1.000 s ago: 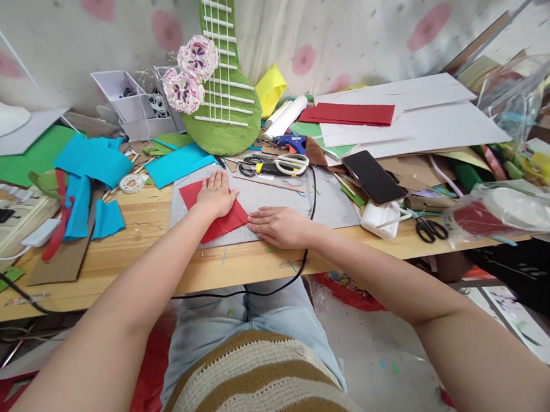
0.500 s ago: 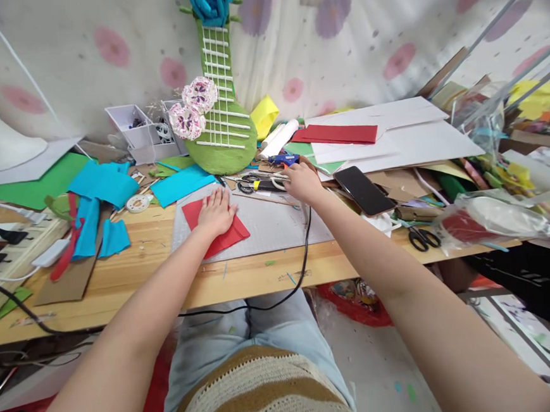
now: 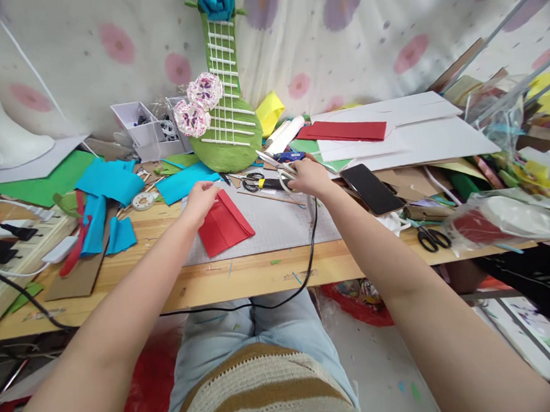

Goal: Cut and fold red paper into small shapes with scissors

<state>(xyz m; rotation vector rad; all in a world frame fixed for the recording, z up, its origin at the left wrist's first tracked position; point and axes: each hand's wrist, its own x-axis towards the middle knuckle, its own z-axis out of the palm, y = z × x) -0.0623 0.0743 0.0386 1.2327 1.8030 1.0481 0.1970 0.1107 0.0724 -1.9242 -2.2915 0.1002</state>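
My left hand (image 3: pixel 201 203) is closed at the upper left edge of a folded red crepe paper (image 3: pixel 225 224), fingers curled over it. The crepe paper lies on a grey cutting mat (image 3: pixel 280 221). With its fingers around the handles, my right hand (image 3: pixel 309 176) holds pale-handled scissors (image 3: pixel 279 167), their blades pointing up and left. Just beyond this hand is a blue glue gun (image 3: pixel 291 156). A black-and-yellow tool (image 3: pixel 269 183) lies left of the scissors.
A green lute-shaped piece (image 3: pixel 227 147) with white strings stands at the back. Right of my right arm lie a phone (image 3: pixel 371 189) and black scissors (image 3: pixel 433 238). A black cable (image 3: pixel 308 254) hangs over the table edge. Blue crepe paper (image 3: pixel 111 184) lies left.
My left hand has gone from lying flat on the red crepe paper to its upper left edge. My right hand has lifted the scissors from the tools.
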